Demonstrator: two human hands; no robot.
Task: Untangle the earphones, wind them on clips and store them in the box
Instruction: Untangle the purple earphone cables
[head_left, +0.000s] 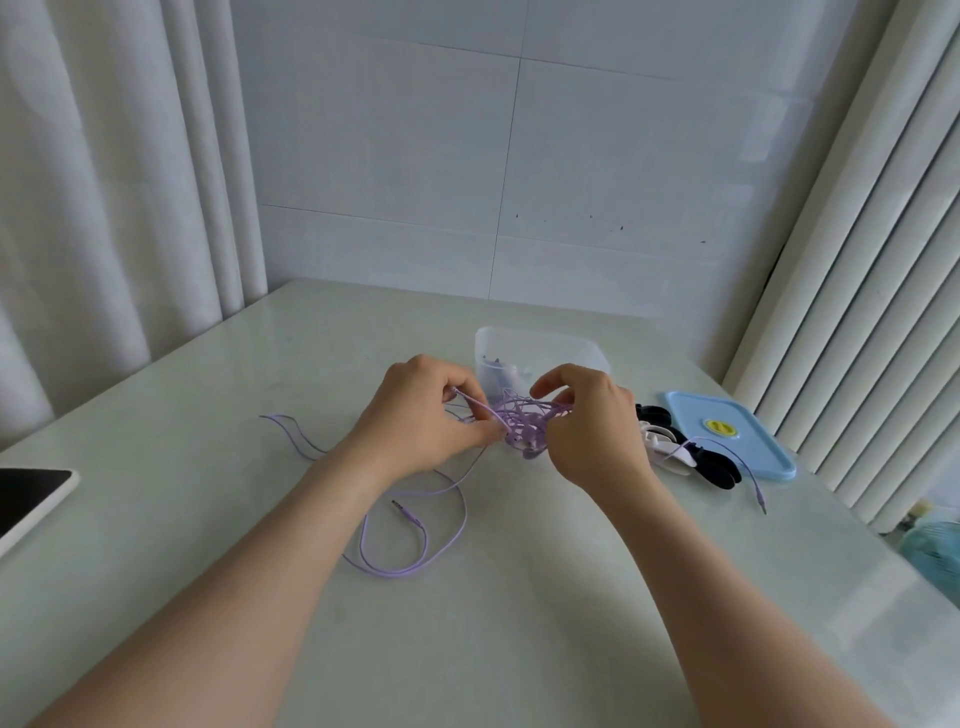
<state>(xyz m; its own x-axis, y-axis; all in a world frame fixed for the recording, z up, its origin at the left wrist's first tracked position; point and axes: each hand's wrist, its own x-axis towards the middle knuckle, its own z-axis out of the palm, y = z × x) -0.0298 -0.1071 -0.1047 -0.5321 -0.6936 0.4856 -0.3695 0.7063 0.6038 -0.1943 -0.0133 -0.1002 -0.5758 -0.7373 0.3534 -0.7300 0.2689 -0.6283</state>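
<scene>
A tangle of purple earphones (519, 423) hangs between my two hands just above the table. My left hand (423, 410) pinches strands on the tangle's left side. My right hand (587, 421) pinches strands on its right side. Loose purple cable loops (415, 551) trail over the table toward me, with a jack plug (402, 508) lying free. Another purple cable end (753, 478) runs off to the right. A clear plastic box (540, 353) stands right behind the hands. Black and white clips (675, 441) lie to the right of my right hand.
The box's blue lid (727, 441) lies flat at the right, near the table edge (831, 499). A tablet (31, 499) rests at the left edge. White curtains hang at the left and right, with a tiled wall behind the table.
</scene>
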